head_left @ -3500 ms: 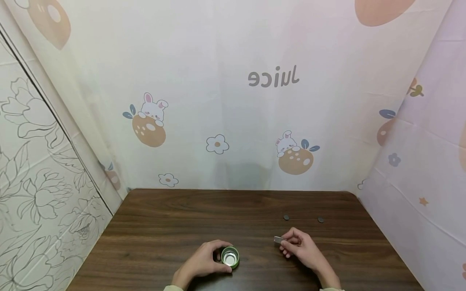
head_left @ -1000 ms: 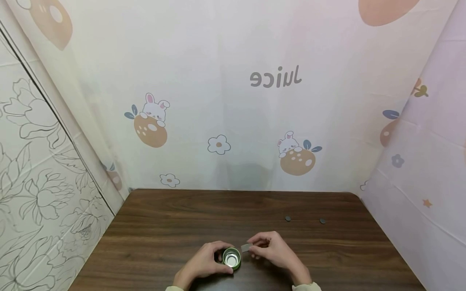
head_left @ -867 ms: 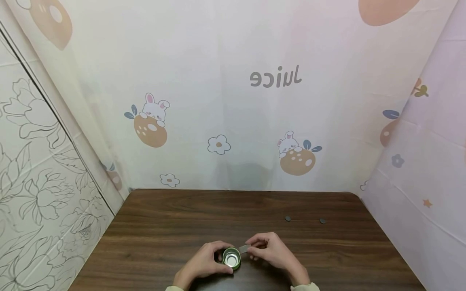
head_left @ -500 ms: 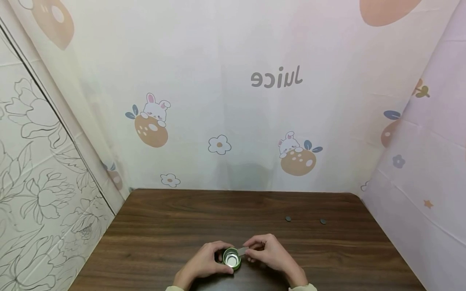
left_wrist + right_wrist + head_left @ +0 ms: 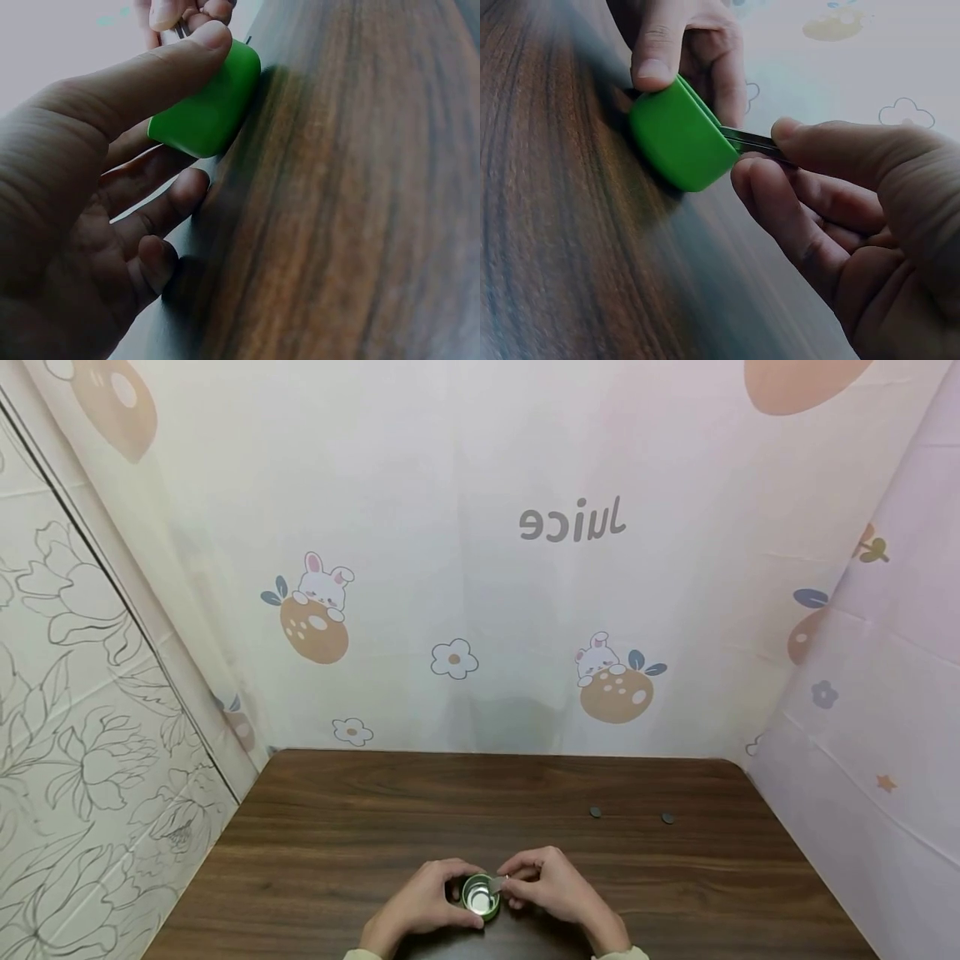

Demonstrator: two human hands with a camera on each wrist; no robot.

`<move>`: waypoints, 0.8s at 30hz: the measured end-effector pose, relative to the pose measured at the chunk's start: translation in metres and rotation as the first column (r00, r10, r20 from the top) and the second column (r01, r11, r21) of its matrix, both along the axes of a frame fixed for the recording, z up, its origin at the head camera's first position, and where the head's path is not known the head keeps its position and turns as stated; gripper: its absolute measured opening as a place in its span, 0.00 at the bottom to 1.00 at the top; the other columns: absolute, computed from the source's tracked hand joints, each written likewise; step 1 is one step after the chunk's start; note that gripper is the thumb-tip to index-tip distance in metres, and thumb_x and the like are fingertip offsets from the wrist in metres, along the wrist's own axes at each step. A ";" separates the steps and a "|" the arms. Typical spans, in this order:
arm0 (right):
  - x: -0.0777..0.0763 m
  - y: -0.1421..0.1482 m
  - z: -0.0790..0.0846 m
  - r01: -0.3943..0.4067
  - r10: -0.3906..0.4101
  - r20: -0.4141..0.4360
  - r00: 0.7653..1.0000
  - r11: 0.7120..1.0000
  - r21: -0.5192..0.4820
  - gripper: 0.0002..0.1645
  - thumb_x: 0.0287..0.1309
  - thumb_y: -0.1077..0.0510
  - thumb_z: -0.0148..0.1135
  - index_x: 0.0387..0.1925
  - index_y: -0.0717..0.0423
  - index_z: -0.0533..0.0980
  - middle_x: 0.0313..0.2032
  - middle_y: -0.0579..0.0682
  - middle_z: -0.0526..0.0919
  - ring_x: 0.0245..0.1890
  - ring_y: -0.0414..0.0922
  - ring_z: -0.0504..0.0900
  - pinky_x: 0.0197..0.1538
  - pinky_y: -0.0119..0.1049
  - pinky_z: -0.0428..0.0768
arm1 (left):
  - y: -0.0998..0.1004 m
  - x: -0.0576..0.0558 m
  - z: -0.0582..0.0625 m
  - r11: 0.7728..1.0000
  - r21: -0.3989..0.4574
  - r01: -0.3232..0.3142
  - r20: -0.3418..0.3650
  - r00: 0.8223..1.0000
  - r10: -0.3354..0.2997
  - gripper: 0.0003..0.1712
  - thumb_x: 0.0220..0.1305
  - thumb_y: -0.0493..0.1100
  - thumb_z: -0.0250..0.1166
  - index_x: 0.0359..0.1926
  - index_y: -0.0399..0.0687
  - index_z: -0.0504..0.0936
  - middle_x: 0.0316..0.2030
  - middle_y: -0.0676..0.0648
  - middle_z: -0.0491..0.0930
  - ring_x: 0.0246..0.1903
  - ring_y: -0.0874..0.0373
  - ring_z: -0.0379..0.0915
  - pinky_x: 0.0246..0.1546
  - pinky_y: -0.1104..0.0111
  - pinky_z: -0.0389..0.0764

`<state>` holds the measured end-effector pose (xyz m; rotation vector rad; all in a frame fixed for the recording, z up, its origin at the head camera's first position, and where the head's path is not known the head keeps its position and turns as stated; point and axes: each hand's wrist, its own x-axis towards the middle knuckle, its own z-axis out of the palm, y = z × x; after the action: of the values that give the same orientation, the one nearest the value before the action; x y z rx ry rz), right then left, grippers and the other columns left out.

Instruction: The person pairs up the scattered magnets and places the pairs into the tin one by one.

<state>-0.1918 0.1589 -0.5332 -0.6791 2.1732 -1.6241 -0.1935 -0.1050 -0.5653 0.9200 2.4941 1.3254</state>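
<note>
A small round green cup [image 5: 681, 136] with a shiny silvery inside sits on the table, its mouth facing up in the head view. My left hand [image 5: 423, 897] grips it from the left, with the thumb [image 5: 214, 37] on the near side and fingers behind. My right hand [image 5: 555, 885] pinches a flat silvery metal strip [image 5: 754, 140] between thumb and forefinger. In the right wrist view the strip looks two-layered, and its far end goes in over the cup's rim. How deep that end reaches is hidden by the cup wall.
Two small dark discs [image 5: 595, 812] lie apart on the brown wooden table [image 5: 390, 802], beyond my right hand. A printed white curtain [image 5: 450, 568] hangs along the table's back edge, with more cloth at both sides.
My right hand has moved left, bringing the metal strip from beside the cup to over its rim, the end now inside. The left hand has kept its grip on the cup.
</note>
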 end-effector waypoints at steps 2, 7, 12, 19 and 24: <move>0.000 -0.001 -0.001 -0.029 0.029 0.006 1.000 0.999 -0.018 0.11 0.67 0.60 0.67 0.45 0.64 0.85 0.33 0.59 0.90 0.27 0.39 0.87 0.32 0.36 0.86 | 0.000 0.000 0.000 1.000 0.002 -0.003 -0.002 1.000 0.003 0.30 0.52 0.53 0.82 0.56 0.55 0.86 0.44 0.59 0.84 0.33 0.72 0.72 0.35 0.78 0.75; 0.000 -0.006 -0.005 -0.095 0.095 -0.004 0.996 0.994 -0.048 0.13 0.68 0.59 0.67 0.47 0.66 0.84 0.33 0.59 0.90 0.26 0.36 0.87 0.32 0.37 0.87 | 0.001 0.000 0.002 1.000 0.016 -0.002 -0.005 1.000 0.002 0.30 0.52 0.52 0.82 0.56 0.52 0.86 0.45 0.56 0.85 0.33 0.73 0.73 0.34 0.77 0.76; -0.001 -0.009 -0.008 -0.108 0.107 -0.034 0.994 0.993 -0.051 0.13 0.68 0.58 0.67 0.45 0.65 0.84 0.31 0.59 0.90 0.25 0.34 0.85 0.30 0.37 0.86 | 0.001 0.000 0.002 1.000 0.015 -0.001 -0.025 1.000 0.002 0.30 0.51 0.51 0.83 0.55 0.51 0.86 0.44 0.55 0.86 0.33 0.73 0.73 0.34 0.78 0.76; -0.001 -0.012 -0.013 -0.093 0.091 -0.074 0.993 0.996 -0.014 0.13 0.67 0.55 0.68 0.43 0.63 0.85 0.28 0.56 0.89 0.22 0.32 0.82 0.26 0.34 0.84 | 0.001 0.000 0.001 1.000 0.013 0.001 -0.031 1.000 -0.001 0.30 0.51 0.52 0.83 0.55 0.52 0.86 0.44 0.58 0.85 0.33 0.74 0.72 0.34 0.78 0.76; -0.002 -0.013 -0.015 -0.089 0.089 -0.091 0.992 0.996 0.006 0.15 0.68 0.54 0.68 0.44 0.63 0.86 0.27 0.54 0.88 0.21 0.31 0.80 0.24 0.30 0.81 | 0.001 0.000 0.000 1.000 0.015 -0.001 -0.023 1.000 0.001 0.30 0.51 0.52 0.83 0.55 0.53 0.86 0.45 0.58 0.85 0.35 0.74 0.73 0.35 0.77 0.76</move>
<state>-0.1934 0.1458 -0.5482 -0.8529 2.1740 -1.5748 -0.1938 -0.1044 -0.5655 0.9429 2.5057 1.3430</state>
